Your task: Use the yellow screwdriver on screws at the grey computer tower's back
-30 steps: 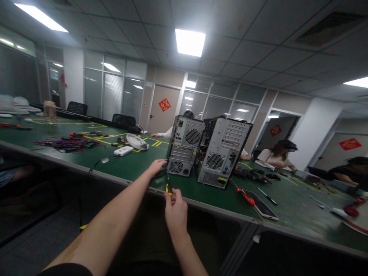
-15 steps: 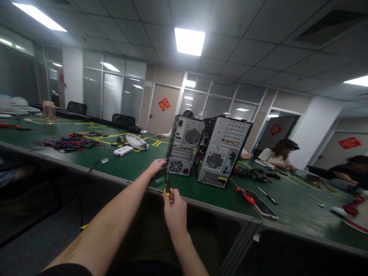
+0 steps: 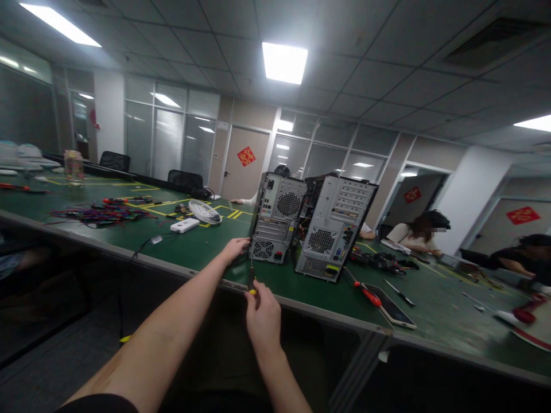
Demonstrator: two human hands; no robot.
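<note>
Two computer towers stand upright with their backs towards me. At the lower left edge of the left computer tower (image 3: 279, 223) my left hand (image 3: 235, 250) holds on with curled fingers, the tips partly hidden. Below it, my right hand (image 3: 263, 304) is closed around the handle of a black and yellow screwdriver (image 3: 251, 277). The screwdriver points up, its thin shaft meeting the tower's lower left rear corner; whether the tip sits in a screw is too small to tell. Close by on the right is the second tower (image 3: 329, 229), its side open.
The green table (image 3: 202, 246) carries a phone (image 3: 394, 307), a red-handled tool (image 3: 369, 295), a pen-like tool (image 3: 399, 293) and dark cables (image 3: 383, 261). Leftward lie loose wires (image 3: 101, 214), a white power bank-like box (image 3: 185, 225) and a white fan grille (image 3: 205, 211). Other people sit across.
My right hand has shifted very slightly and the screwdriver handle has turned, showing less yellow. My left hand and both towers stay put. Across the table, another person's hand has moved left.
</note>
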